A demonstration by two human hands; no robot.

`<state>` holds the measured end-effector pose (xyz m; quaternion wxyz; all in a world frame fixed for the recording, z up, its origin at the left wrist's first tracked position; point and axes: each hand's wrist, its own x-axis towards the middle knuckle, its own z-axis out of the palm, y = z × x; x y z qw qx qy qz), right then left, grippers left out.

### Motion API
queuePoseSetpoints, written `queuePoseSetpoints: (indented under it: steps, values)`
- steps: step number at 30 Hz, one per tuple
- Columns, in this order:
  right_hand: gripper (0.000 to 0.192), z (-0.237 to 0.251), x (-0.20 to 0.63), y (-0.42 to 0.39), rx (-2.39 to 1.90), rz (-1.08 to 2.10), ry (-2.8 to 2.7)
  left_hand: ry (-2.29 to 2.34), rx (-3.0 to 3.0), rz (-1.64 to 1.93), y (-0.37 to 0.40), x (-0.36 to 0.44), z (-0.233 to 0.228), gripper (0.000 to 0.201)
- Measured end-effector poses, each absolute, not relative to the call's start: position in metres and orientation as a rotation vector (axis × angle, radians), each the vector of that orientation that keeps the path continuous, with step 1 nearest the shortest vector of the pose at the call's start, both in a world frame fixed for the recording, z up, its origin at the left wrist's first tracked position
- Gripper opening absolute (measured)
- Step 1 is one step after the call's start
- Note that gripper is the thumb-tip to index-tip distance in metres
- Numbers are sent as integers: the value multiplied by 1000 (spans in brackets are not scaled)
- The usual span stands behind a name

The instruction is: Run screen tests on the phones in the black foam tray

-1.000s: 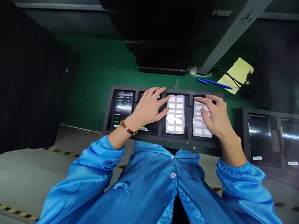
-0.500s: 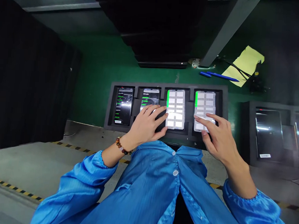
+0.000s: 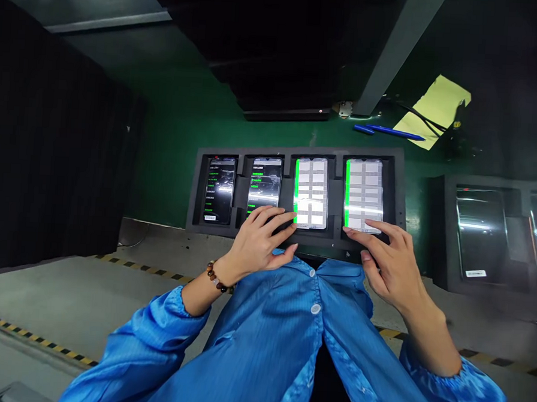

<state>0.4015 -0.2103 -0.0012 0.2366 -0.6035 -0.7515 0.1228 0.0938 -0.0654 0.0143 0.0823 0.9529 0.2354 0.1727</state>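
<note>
Several smartphones lie face up in the slots of a dark foam tray (image 3: 266, 150). My left hand (image 3: 263, 240), fingers spread, reaches over the tray's front edge; a fingertip is at the lower left edge of the third smartphone (image 3: 311, 191), whose white grid screen has a green strip down its left side. That hand also covers the bottom of the second smartphone (image 3: 265, 180). At the lower left corner of the fourth smartphone (image 3: 364, 191), also with a white grid and green strip, is the index finger of my right hand (image 3: 391, 258), fingers apart. The first smartphone (image 3: 220, 189) shows a dark menu.
Another dark tray (image 3: 447, 234) with smartphones stands to the right. Behind lie a blue pen (image 3: 395, 132), its cap (image 3: 363, 129), a yellow paper (image 3: 439, 108) and a black cable. A grey post (image 3: 400, 52) and black curtain (image 3: 60, 142) border the green table (image 3: 173, 124).
Both hands have slid down the screens toward the front edge. The green strips on the third and fourth smartphones have lengthened from the top part to almost full height.
</note>
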Motion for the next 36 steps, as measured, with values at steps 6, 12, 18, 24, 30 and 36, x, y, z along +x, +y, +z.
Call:
queuePoseSetpoints:
  steps: [6, 12, 18, 24, 30, 36]
  values:
    - [45, -1, 412, -218, -1717, 270, -2002, 629, 2868, 507, -63, 108, 16, 33]
    - [41, 2, 428, -236, -1827, 198, -1907, 515, 2854, 483, -62, 134, 15, 38]
    - [44, 0, 430, -241, -1867, 196, -1845, 490, 2806, 409, -61, 147, 15, 35]
    - [44, 2, 432, -228, -1908, 226, -1852, 492, 2759, 387, -49, 147, 16, 44]
    - [44, 2, 435, -203, -1928, 275, -1825, 589, 2730, 356, -29, 150, 14, 49]
    - [46, 0, 442, -167, -1929, 298, -1801, 616, 2740, 317, -7, 159, 9, 51]
